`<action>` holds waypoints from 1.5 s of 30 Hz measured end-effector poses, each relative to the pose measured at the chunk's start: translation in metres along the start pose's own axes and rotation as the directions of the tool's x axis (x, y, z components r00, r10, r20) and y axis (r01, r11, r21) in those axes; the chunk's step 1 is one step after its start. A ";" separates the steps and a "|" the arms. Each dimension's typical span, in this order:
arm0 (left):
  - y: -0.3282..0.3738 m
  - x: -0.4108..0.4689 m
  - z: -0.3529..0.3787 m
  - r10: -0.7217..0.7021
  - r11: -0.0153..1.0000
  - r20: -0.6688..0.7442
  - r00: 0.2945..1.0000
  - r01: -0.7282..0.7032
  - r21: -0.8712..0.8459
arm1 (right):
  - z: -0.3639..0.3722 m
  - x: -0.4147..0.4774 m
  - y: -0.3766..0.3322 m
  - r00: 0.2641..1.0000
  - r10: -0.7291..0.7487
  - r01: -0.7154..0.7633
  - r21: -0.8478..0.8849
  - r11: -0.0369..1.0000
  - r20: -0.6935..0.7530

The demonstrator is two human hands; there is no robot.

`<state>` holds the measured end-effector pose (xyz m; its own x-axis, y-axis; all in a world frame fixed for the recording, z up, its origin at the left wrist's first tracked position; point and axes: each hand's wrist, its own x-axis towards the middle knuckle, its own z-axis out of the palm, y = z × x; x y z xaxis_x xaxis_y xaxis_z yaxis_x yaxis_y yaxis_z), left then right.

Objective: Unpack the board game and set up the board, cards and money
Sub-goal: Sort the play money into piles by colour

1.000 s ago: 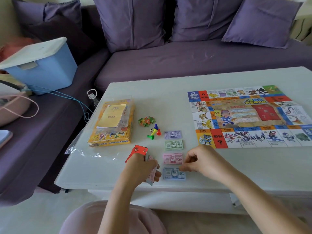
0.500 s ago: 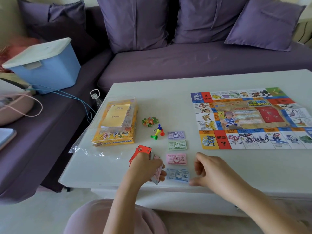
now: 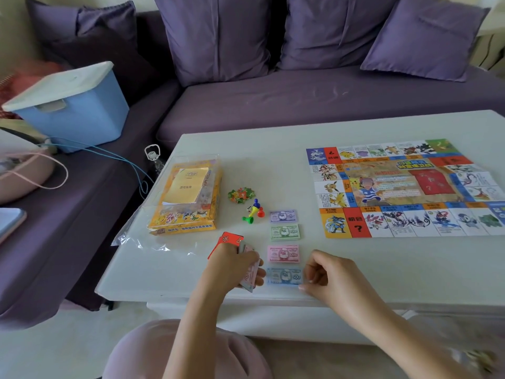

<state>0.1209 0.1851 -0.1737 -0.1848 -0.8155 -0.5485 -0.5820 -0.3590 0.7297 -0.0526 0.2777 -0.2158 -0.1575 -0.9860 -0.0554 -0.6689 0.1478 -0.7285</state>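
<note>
On the white desk [image 3: 273,149], the colourful paper game board [image 3: 396,187] lies unfolded, far right. Four small paper money piles [image 3: 285,232] line up near you. Your left hand [image 3: 232,265] grips a stack of notes and red cards [image 3: 250,277]. Your right hand [image 3: 333,277], loosely curled, holds nothing beside the nearest blue pile [image 3: 284,276]. You seem mid-sorting: next, draw one note and match its pile.

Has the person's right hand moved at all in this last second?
Yes. Against the blue money pile, the right hand has slid toward the person: its fingers went from the pile's far right corner to its near right corner.
</note>
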 end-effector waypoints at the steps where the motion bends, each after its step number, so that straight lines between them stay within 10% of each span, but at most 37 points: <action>1: 0.000 0.000 0.000 0.004 1.000 0.003 1.000 -0.004 0.000 | 0.001 -0.001 0.000 1.000 0.008 -0.008 0.014 1.000 -0.002; 11: 0.001 -0.001 0.000 0.026 0.999 0.008 1.000 -0.025 -0.022 | 0.004 -0.002 0.001 1.000 0.006 -0.005 0.082 0.997 -0.016; 21: 0.006 -0.005 0.020 0.108 0.803 -0.144 0.984 -0.172 -0.571 | -0.009 0.011 -0.033 0.986 -0.057 0.116 0.394 0.912 -0.158; 35: 0.012 -0.009 0.034 0.204 0.665 0.053 0.978 -0.099 -0.740 | -0.020 0.036 -0.024 0.989 0.044 0.036 0.516 0.856 -0.142; 45: 0.007 0.004 0.012 0.083 0.733 -0.016 0.996 -0.072 -0.676 | -0.058 0.055 -0.017 0.995 -0.083 0.095 0.255 0.962 -0.059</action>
<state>0.1069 0.1847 -0.1758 -0.2200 -0.8494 -0.4797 0.1219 -0.5118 0.8504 -0.0920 0.2251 -0.1673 -0.1446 -0.9884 0.0455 -0.4730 0.0286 -0.8806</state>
